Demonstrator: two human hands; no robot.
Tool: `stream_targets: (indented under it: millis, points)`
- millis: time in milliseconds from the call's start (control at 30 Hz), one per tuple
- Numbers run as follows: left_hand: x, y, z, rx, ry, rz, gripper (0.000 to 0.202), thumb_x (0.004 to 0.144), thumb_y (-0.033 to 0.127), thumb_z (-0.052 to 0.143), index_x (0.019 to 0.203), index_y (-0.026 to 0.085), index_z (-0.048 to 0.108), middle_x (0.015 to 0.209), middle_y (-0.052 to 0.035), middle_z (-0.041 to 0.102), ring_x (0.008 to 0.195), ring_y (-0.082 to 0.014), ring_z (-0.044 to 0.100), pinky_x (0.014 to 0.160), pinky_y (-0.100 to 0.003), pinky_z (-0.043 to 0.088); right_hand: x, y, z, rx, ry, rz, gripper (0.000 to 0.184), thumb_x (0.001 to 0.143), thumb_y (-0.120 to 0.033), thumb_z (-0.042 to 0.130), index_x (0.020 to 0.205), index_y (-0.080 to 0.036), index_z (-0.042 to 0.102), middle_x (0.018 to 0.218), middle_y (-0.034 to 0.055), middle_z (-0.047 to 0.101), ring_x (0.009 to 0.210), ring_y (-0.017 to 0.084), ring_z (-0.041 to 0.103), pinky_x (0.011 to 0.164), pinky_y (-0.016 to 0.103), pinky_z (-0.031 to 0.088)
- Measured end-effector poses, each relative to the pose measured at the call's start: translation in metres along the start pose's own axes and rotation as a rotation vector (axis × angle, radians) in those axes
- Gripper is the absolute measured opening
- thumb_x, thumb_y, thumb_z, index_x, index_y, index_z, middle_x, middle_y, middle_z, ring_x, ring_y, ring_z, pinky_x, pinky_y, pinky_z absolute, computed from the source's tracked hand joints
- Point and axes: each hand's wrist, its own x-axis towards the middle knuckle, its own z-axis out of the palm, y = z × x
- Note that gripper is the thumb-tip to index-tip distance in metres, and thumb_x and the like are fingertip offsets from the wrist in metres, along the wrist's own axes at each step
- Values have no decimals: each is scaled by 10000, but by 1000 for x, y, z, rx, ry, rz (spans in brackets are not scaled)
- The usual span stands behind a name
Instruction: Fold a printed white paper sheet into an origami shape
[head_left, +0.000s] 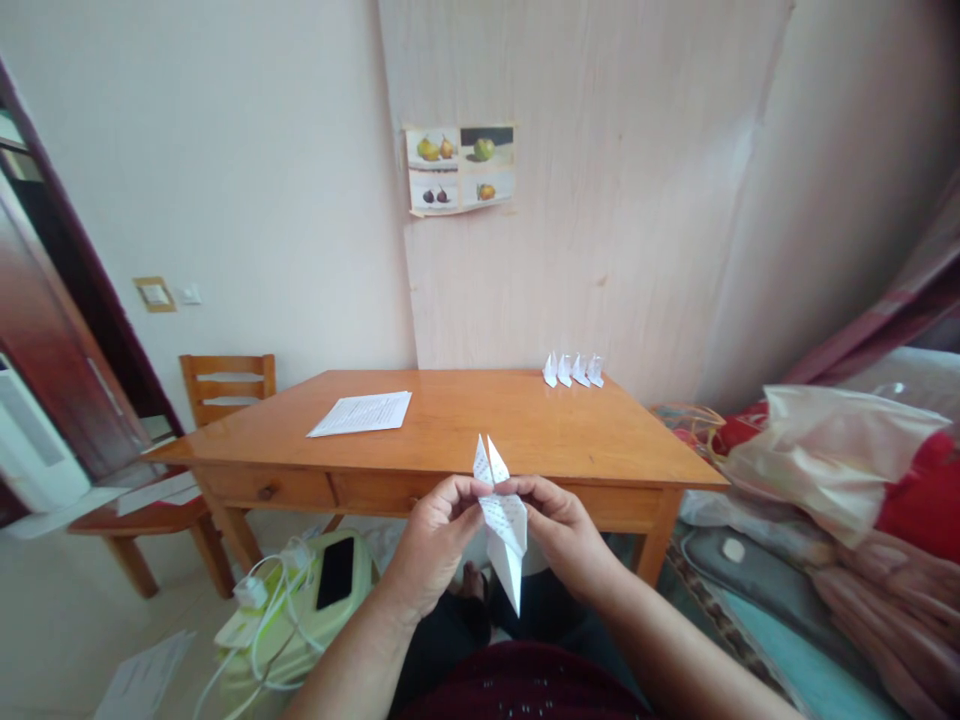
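Between my two hands is a folded paper (504, 520), white with print on it, in a long diamond shape. Its upper end splits into two narrow points, and its lower end tapers to a single point. My left hand (442, 525) pinches its left edge near the base of the split. On the opposite edge, my right hand (559, 520) grips it with thumb and fingers at about the same height. The paper is held in the air in front of the table's near edge.
On the wooden table (450, 420) lie a stack of printed sheets (361, 412) and, at the back right, a row of several folded white paper pieces (573, 370). A chair (225, 385) stands left. Below are a phone (335, 573) and white cables (281, 610). Bags (832, 460) crowd the right.
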Motion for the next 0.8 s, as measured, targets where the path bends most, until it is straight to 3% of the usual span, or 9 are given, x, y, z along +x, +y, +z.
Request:
stream_targets:
  millis: [200, 800]
  points:
    - [-1, 1, -2, 23, 2, 1, 179, 830, 328, 751, 905, 174, 701, 862, -42, 727, 800, -176, 642, 758, -259, 474, 1, 2, 1, -72, -4, -30, 262, 851, -455, 746, 885, -196, 724, 693, -13, 599, 625, 119, 467, 595, 260, 373]
    - [-3, -14, 7, -127, 116, -53, 245, 788, 348, 782, 893, 171, 647, 847, -36, 702, 751, -167, 640, 708, -265, 490, 0, 20, 13, -38, 168, 2, 291, 844, -464, 739, 820, -188, 650, 698, -25, 563, 616, 124, 460, 599, 266, 353]
